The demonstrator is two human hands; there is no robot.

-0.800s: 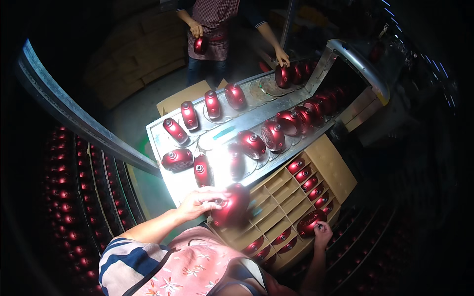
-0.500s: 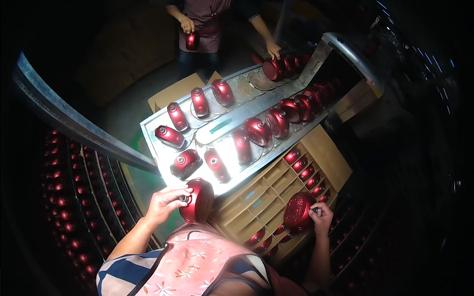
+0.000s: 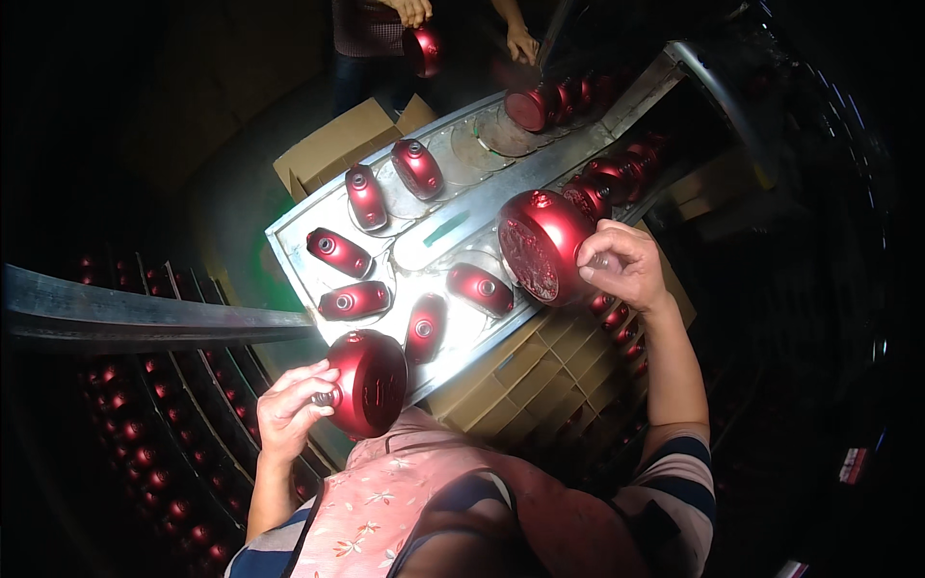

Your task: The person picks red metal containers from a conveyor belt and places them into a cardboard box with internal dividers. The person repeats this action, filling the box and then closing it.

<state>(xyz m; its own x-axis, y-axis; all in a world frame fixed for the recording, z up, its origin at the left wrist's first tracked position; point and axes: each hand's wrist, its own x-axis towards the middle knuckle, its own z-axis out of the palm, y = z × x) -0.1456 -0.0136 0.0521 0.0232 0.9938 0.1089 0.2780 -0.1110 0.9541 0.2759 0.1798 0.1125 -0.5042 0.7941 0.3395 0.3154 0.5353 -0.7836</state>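
Note:
My left hand (image 3: 287,409) is closed on the neck of a metallic red, round, flattened bottle (image 3: 371,385), held tilted just off the near left corner of the conveyor. My right hand (image 3: 628,268) pinches the neck of a second red bottle (image 3: 544,246), raised over the conveyor's near right side; its embossed face shows. Several more such bottles, among them one red bottle (image 3: 425,329) between my hands, stand neck-up on the brightly lit metal conveyor (image 3: 332,197). The bottle in my right hand hides part of the row behind it.
Below the conveyor's near edge sits a divided cardboard carton (image 3: 501,385) with red bottles along its right side. A curved metal rail (image 3: 164,323) reaches in from the left. Racks of red bottles (image 3: 145,453) stand lower left. Across the conveyor, another person's hand (image 3: 412,12) holds a red bottle near an open carton (image 3: 337,144).
My right hand has lifted its bottle from above the divided carton to over the conveyor. My left hand has moved slightly left and down with its bottle. Bottles on the conveyor have shifted around its bend.

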